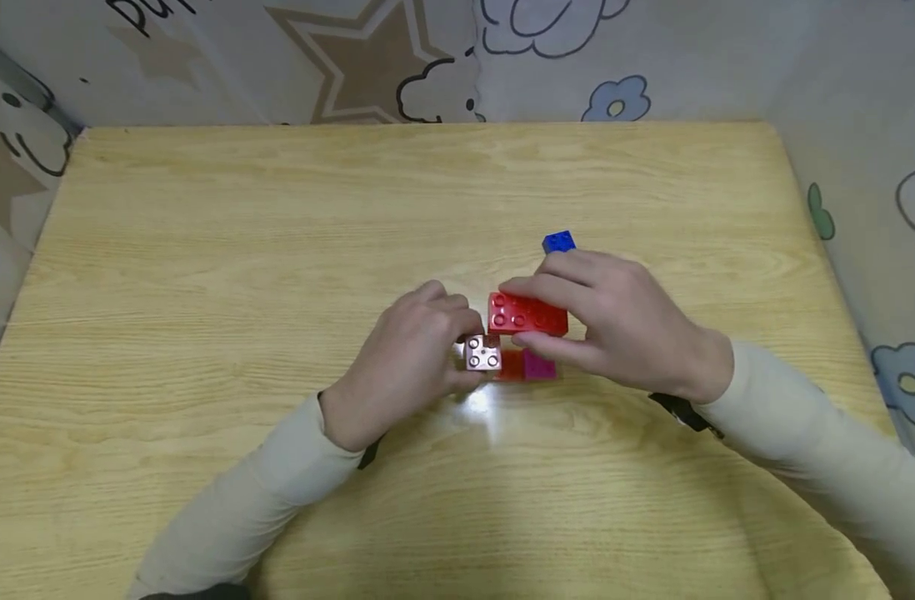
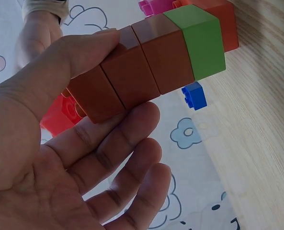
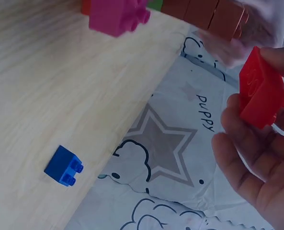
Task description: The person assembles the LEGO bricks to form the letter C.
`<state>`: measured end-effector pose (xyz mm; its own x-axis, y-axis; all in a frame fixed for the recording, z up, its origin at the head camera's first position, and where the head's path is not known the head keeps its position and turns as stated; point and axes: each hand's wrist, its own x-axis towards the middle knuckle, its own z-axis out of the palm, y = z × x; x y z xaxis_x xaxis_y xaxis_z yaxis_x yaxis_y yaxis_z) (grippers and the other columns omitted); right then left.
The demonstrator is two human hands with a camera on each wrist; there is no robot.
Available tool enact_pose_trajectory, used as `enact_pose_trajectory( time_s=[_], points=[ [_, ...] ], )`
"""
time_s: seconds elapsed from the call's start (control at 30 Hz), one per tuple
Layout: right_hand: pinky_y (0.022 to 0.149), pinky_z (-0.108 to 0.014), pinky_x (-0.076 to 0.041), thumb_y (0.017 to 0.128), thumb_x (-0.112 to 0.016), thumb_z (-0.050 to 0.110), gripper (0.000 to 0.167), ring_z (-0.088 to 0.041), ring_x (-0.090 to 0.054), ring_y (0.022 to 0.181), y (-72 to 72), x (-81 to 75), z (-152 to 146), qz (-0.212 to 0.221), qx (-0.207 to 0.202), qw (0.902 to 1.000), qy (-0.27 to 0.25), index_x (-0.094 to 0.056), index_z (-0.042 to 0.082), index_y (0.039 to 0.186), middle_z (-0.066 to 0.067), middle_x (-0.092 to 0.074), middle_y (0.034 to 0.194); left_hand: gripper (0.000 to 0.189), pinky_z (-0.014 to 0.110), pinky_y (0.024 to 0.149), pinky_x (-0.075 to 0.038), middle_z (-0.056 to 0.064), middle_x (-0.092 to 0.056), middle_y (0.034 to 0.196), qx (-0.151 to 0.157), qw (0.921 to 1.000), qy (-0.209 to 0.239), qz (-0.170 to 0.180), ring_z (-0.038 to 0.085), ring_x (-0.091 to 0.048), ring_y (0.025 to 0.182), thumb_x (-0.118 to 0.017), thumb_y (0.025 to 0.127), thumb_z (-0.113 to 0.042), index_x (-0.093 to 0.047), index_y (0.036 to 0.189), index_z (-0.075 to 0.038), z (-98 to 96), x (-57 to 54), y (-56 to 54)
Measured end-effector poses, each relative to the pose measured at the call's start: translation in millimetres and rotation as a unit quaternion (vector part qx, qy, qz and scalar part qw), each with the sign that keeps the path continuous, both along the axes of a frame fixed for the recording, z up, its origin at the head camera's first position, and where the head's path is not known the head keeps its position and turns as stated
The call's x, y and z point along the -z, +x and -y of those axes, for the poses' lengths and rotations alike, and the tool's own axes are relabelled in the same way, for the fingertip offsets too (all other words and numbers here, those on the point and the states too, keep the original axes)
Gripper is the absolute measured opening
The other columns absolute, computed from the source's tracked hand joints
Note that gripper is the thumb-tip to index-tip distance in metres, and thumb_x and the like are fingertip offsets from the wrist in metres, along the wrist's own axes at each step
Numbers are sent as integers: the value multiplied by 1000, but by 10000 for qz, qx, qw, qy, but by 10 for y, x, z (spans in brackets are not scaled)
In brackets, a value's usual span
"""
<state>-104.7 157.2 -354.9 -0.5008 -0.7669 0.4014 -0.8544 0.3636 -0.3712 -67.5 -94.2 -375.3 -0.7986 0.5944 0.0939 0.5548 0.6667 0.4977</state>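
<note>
My left hand (image 1: 420, 354) pinches a stack of three brown bricks (image 2: 132, 72) between thumb and fingers. A green brick (image 2: 199, 43) forms the stack's lower end, with an orange-red brick (image 1: 512, 365) past it. The stack's studded top brick (image 1: 483, 353) faces the head camera. Between the thumb and fingers of my right hand (image 1: 615, 312) is a larger red brick (image 1: 528, 315), held just beyond and right of the stack's top. To the right of the orange-red brick is a pink brick (image 1: 540, 364), partly hidden from above but clearer in the right wrist view.
A small blue brick (image 1: 558, 242) lies on the wooden table (image 1: 277, 217), just beyond my right hand. Patterned wall covering (image 1: 240, 67) borders the table's far and right edges.
</note>
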Motion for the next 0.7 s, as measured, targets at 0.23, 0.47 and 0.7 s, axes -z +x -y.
enact_pose_trajectory(
  time_s=[0.23, 0.47, 0.7],
  points=[
    [61, -34, -55, 107, -72, 38, 38, -16, -61, 75, 97, 119, 25, 75, -233, 9995, -181, -76, 4, 124, -4, -71, 99, 34, 34, 73, -48, 0, -73, 88, -33, 10000, 18, 63, 21, -54, 82, -103, 75, -21, -79, 95, -6, 6, -12, 0],
    [59, -32, -52, 106, -72, 34, 34, -14, -59, 74, 145, 200, 58, 213, -272, 9992, -194, -76, 4, 122, -3, -69, 96, 33, 35, 77, -49, 1, -73, 90, -33, 10000, 3, 78, 22, -55, 85, -101, 78, -22, -80, 98, -6, 16, -21, 0],
    [56, -30, -49, 99, -78, 23, 27, -12, -55, 71, 167, 180, 67, 226, -293, 9992, -163, -77, 4, 118, -1, -66, 92, 31, 34, 76, -48, -1, -73, 89, -15, 9999, 28, 97, 21, -54, 84, -100, 79, -23, -80, 96, -6, 20, -15, -11]
  ],
)
